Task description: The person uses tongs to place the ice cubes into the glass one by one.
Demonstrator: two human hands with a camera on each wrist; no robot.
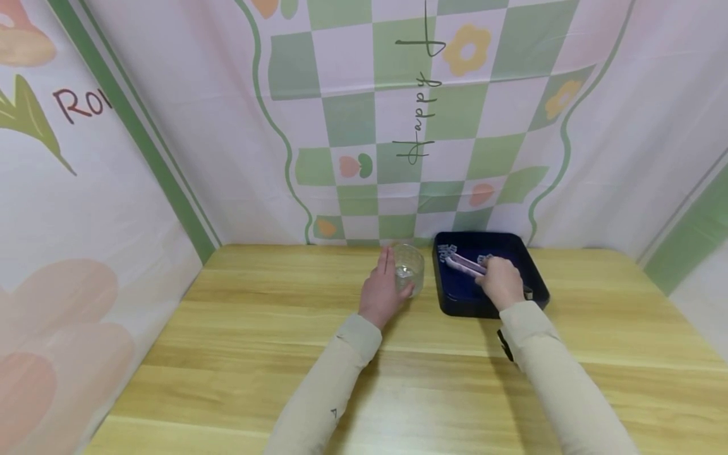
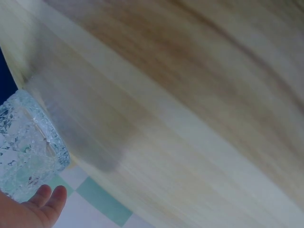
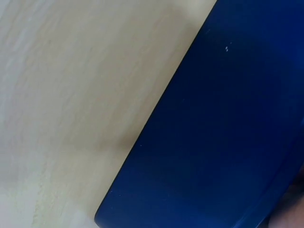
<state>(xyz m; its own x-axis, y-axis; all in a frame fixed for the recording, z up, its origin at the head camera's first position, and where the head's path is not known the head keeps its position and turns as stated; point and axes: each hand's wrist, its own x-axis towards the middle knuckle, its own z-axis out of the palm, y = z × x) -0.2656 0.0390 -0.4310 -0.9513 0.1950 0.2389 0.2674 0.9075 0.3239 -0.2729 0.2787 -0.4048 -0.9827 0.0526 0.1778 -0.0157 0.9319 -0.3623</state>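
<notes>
My left hand (image 1: 382, 294) holds a clear cut-glass tumbler (image 1: 411, 268) at its left side, fingers along the far side and thumb across the front. In the left wrist view the patterned glass (image 2: 28, 142) appears at the left edge, fingertips beside it. My right hand (image 1: 502, 282) grips pale purple tongs (image 1: 465, 265) over a dark blue tray (image 1: 469, 308). The tongs' far end is at a cluster of small clear bluish pieces (image 1: 447, 252) in the tray's far left corner. Whether it pinches any is too small to tell.
Another clear piece (image 1: 485, 258) lies in the tray, partly behind the right hand. Tray and glass stand side by side near the back of the wooden table (image 1: 256, 341). A printed checkered cloth (image 1: 398, 126) hangs right behind them.
</notes>
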